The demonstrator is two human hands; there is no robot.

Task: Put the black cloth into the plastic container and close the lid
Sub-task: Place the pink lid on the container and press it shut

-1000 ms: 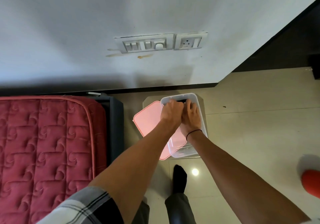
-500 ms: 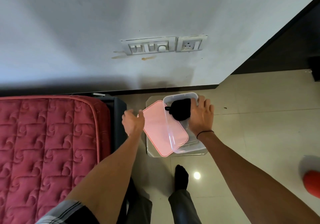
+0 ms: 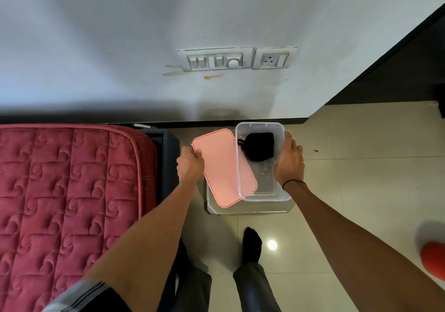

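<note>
A clear plastic container (image 3: 262, 197) stands open on a small clear stool. The black cloth (image 3: 259, 146) lies bunched inside it, at the far end. The pink lid (image 3: 221, 164) lies tilted beside the container on the left, its right edge tucked behind the container's wall. My left hand (image 3: 189, 167) grips the lid's left edge. My right hand (image 3: 289, 161) rests flat against the container's right wall, steadying it.
A red quilted mattress (image 3: 67, 196) on a dark frame fills the left. The white wall with switch plates (image 3: 237, 58) is straight ahead. The clear stool (image 3: 250, 208) stands on beige floor tiles. My socked foot (image 3: 251, 244) is below it. An orange object (image 3: 433, 258) sits at the right edge.
Both hands left the cloth in the container. My left hand moved left and took the lid's edge; my right hand moved out to the container's right wall.
</note>
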